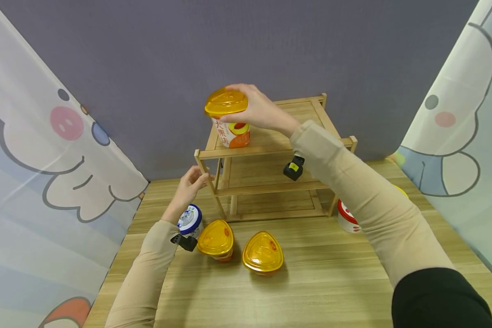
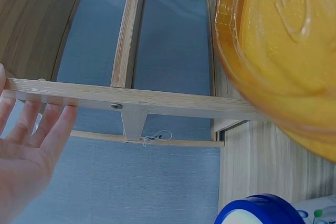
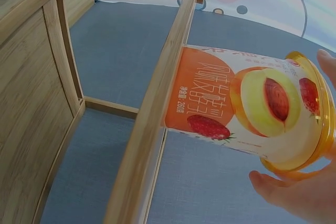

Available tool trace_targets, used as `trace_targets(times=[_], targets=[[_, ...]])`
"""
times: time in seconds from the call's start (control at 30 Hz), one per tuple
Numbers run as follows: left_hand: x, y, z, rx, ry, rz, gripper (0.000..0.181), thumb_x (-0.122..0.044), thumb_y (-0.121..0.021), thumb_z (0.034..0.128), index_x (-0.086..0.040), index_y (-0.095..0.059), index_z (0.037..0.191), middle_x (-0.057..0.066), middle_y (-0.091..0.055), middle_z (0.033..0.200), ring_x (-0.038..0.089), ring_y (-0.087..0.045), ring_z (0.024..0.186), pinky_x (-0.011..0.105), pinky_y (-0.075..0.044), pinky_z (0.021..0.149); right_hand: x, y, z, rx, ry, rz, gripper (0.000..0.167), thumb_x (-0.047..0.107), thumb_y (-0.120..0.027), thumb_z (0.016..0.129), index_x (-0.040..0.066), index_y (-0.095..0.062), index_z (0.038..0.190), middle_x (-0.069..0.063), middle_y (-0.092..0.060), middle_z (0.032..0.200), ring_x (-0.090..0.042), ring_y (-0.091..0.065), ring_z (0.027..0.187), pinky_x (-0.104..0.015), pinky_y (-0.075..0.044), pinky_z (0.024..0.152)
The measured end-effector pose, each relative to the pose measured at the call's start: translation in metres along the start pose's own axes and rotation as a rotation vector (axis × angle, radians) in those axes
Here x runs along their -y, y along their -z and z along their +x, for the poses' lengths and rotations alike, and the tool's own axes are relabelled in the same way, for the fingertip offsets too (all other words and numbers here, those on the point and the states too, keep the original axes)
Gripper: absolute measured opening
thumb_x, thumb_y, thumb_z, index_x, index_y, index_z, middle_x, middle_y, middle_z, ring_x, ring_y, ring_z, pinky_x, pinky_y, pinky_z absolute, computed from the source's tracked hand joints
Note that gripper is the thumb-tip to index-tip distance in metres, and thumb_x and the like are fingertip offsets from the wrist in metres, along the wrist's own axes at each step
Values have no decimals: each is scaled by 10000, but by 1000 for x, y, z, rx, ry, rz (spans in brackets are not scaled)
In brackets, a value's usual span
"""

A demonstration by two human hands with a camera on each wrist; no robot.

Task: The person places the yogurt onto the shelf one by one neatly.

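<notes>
My right hand grips a yogurt cup by its orange lid, thumb on one side and fingers on the other. The cup is upright, with peach and strawberry pictures on its wall. Its base is at the left end of the top board of a wooden shelf rack; the front rail hides the base in the right wrist view. My left hand holds the rack's left front post, fingers behind it and thumb on the other side.
Two more orange-lidded cups stand on the table before the rack. A blue-lidded tub is beside my left wrist. Right of the rack, a red-lidded tub is partly behind my right sleeve. A grey wall rises behind.
</notes>
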State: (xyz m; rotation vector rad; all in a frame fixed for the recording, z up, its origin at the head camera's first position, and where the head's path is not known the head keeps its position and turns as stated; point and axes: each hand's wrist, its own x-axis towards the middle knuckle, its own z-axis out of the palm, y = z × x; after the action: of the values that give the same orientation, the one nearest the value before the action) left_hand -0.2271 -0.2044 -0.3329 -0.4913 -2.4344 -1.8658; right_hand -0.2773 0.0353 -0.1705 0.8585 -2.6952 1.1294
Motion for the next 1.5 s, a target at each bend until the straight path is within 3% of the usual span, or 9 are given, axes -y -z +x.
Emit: trace_targets(times=[0.2, 0.47, 0.63, 0.87, 1.07, 1.3, 1.5], targets=[[1, 0, 1, -9, 10, -17, 134, -138, -444, 934, -73, -455, 1051, 309, -491, 1105, 377, -479, 1055, 431, -386, 921, -3, 3, -5, -26, 1, 32, 805, 477, -692, 702, 206, -319, 1362, -77, -285, 1349, -144, -347, 1150, -288, -357, 926], [1, -1, 1, -6, 3, -11, 125, -133, -444, 934, -79, -457, 1046, 313, -490, 1107, 391, -476, 1054, 322, -427, 877, -8, 11, -22, -99, 23, -19, 744, 465, -657, 744, 204, -329, 1359, -15, -273, 1393, -141, -238, 1276, -373, -240, 1022], [0, -1, 1, -4, 0, -11, 141, -138, -443, 934, -64, -454, 1054, 313, -490, 1110, 385, -479, 1055, 400, -405, 907, -10, 15, -36, -162, 47, -10, 722, 462, -654, 748, 211, -344, 1349, 4, -282, 1386, -118, -239, 1271, -360, -240, 1018], [0, 0, 0, -6, -3, -17, 152, -144, -445, 934, -72, -465, 1067, 316, -492, 1110, 224, -540, 990, 468, -369, 927, -13, 14, -56, -201, 125, 12, 674, 366, -649, 787, 145, -344, 1346, -41, -288, 1377, -128, -266, 1250, -310, -290, 984], [0, 1, 0, -17, 1, -5, 107, -147, -452, 931, -110, -471, 1031, 204, -551, 1041, 152, -551, 954, 474, -372, 920, -15, 9, -73, -248, 166, -1, 624, 324, -646, 800, 115, -376, 1322, -57, -315, 1362, -104, -277, 1241, -267, -288, 978], [1, 1, -1, -31, 18, -16, 117, -143, -460, 928, -137, -477, 1043, 117, -562, 1000, 107, -545, 932, 474, -369, 919, -19, -1, -89, -319, 284, 16, 508, 183, -669, 788, 31, -474, 1231, -115, -426, 1288, -189, -354, 1209, -349, -341, 957], [1, 2, -1, -28, 7, -17, 203, -137, -459, 928, -12, -457, 1087, 8, -567, 943, 68, -547, 909, 496, -358, 922, -24, -13, -104, -340, 363, 5, 450, 149, -684, 767, 28, -528, 1171, -126, -467, 1251, -226, -401, 1172, -391, -349, 937]])
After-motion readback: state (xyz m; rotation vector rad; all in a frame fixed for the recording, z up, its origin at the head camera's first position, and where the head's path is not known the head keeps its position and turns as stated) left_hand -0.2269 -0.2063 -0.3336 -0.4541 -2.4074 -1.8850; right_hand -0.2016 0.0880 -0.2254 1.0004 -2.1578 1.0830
